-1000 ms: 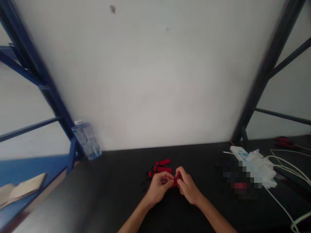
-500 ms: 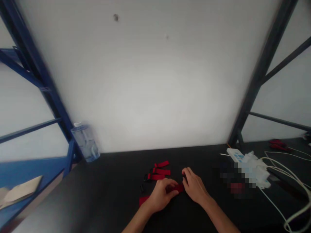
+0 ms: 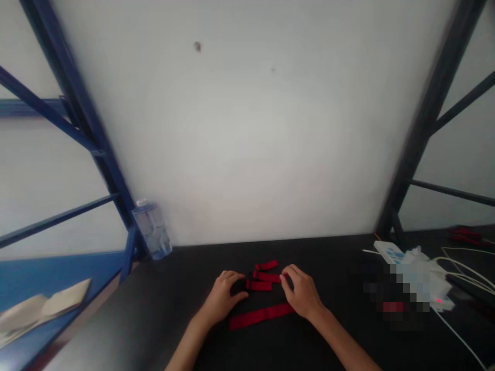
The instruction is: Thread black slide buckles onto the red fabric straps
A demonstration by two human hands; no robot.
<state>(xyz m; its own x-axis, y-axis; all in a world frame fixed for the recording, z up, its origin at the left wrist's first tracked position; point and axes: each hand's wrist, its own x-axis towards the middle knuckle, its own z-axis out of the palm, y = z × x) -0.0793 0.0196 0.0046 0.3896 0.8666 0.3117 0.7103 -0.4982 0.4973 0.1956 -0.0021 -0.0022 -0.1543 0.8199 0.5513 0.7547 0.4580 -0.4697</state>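
A long red strap (image 3: 263,314) lies flat and slightly slanted on the black table, its right end under my right hand (image 3: 303,291). The fingertips of this hand meet the right end of a shorter red strap (image 3: 267,277), thumb and fingers apart. My left hand (image 3: 224,296) rests left of the short straps, thumb and fingers spread near the black end of another short red strap (image 3: 261,285). A third short red strap (image 3: 267,265) lies farthest back. Whether anything small is under my left fingers is hidden.
A clear bottle (image 3: 152,230) with a white cap stands at the back left by the blue frame post (image 3: 112,175). At the right lie a white power strip (image 3: 390,252), crumpled plastic and pale cables (image 3: 460,337). Folded beige material (image 3: 46,309) lies on a blue surface at far left.
My left hand has let go of the long red strap and moved left and back. My right hand has shifted slightly toward the short straps. The long strap now lies uncovered; the view has shifted.
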